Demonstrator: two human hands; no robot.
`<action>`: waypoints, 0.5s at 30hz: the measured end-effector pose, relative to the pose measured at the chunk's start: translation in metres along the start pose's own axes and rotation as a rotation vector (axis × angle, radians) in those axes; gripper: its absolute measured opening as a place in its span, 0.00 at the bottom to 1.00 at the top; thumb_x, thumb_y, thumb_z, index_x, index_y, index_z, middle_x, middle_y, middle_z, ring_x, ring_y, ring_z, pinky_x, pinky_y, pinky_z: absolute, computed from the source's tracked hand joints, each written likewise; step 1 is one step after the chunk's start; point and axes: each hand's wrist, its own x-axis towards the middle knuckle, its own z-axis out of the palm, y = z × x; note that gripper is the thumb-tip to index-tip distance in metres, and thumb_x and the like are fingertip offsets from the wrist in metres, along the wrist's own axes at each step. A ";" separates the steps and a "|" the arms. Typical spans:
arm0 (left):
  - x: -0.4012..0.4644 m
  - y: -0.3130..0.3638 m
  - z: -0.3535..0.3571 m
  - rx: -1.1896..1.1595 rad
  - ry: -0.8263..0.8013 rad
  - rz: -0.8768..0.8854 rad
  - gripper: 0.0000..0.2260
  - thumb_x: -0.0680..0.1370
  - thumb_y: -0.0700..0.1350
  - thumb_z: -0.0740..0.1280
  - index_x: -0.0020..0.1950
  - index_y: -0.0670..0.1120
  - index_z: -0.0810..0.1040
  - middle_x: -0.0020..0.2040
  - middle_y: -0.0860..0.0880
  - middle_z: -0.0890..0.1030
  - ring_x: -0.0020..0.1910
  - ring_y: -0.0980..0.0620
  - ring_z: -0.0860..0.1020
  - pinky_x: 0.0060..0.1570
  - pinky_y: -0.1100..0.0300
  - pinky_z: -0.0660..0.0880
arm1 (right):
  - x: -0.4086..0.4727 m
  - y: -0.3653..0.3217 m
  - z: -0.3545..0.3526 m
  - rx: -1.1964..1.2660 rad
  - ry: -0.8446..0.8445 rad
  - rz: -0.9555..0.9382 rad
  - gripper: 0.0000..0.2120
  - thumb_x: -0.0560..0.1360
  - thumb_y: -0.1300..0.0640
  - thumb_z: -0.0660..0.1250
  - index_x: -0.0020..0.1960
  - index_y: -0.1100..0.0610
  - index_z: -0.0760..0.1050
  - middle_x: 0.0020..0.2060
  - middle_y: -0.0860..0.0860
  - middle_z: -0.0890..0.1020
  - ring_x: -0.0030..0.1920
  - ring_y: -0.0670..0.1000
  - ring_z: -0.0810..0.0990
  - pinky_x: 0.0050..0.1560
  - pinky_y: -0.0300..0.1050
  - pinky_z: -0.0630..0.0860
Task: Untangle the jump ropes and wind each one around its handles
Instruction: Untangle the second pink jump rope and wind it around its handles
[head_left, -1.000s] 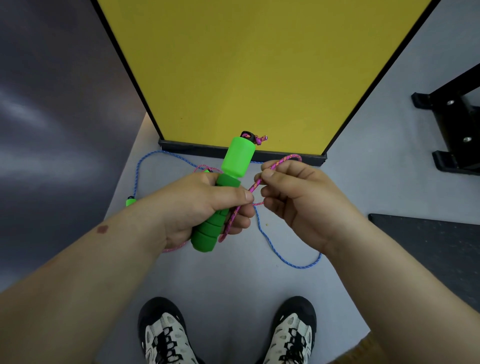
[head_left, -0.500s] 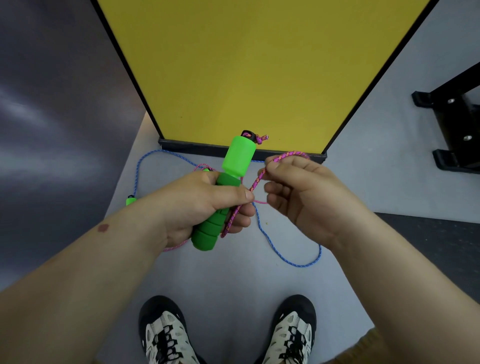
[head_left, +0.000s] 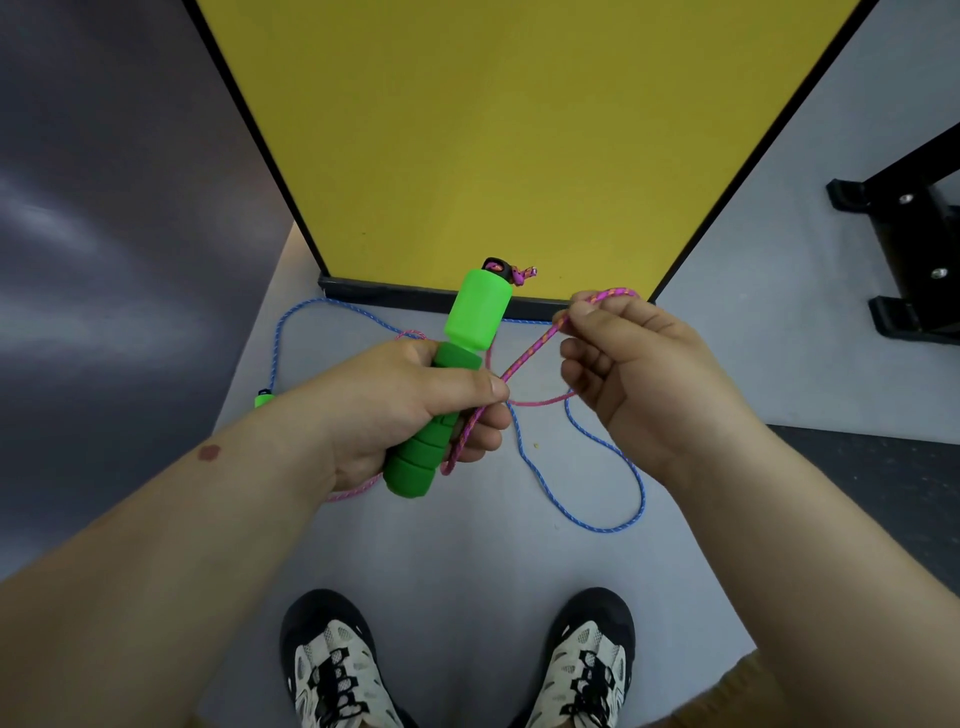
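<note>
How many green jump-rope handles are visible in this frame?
2. One large green foam handle is gripped in the left hand. A second small green handle end lies on the grey floor beside the left forearm, mostly hidden. Others may be hidden.

My left hand (head_left: 395, 410) around jump rope handle (head_left: 447, 384), left of my right hand (head_left: 639, 384). Rope (head_left: 524, 358) runs between them. Second rope (head_left: 582, 462) on floor (head_left: 467, 551) beneath, its handle (head_left: 264, 400) far left. Panel (head_left: 493, 135) ahead; my shoes (head_left: 332, 670) below.
</note>
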 end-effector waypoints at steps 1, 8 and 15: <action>0.001 -0.001 0.000 -0.003 0.000 0.004 0.04 0.79 0.41 0.70 0.46 0.42 0.79 0.40 0.44 0.83 0.37 0.48 0.82 0.39 0.56 0.79 | 0.001 -0.001 -0.001 0.021 0.029 -0.005 0.01 0.78 0.61 0.69 0.48 0.58 0.80 0.39 0.52 0.84 0.37 0.49 0.78 0.39 0.41 0.78; 0.000 -0.001 0.001 -0.015 0.005 0.008 0.03 0.79 0.40 0.70 0.46 0.42 0.79 0.39 0.44 0.83 0.37 0.48 0.82 0.41 0.54 0.79 | -0.002 0.001 0.001 0.015 -0.040 0.059 0.02 0.78 0.59 0.69 0.48 0.58 0.79 0.40 0.53 0.84 0.35 0.48 0.79 0.37 0.40 0.78; 0.000 0.001 0.001 -0.008 0.015 0.016 0.04 0.79 0.41 0.70 0.50 0.40 0.80 0.39 0.44 0.84 0.36 0.49 0.82 0.44 0.52 0.80 | -0.010 0.011 0.007 -0.139 -0.300 0.130 0.04 0.78 0.63 0.68 0.52 0.59 0.79 0.43 0.55 0.82 0.35 0.48 0.78 0.38 0.39 0.78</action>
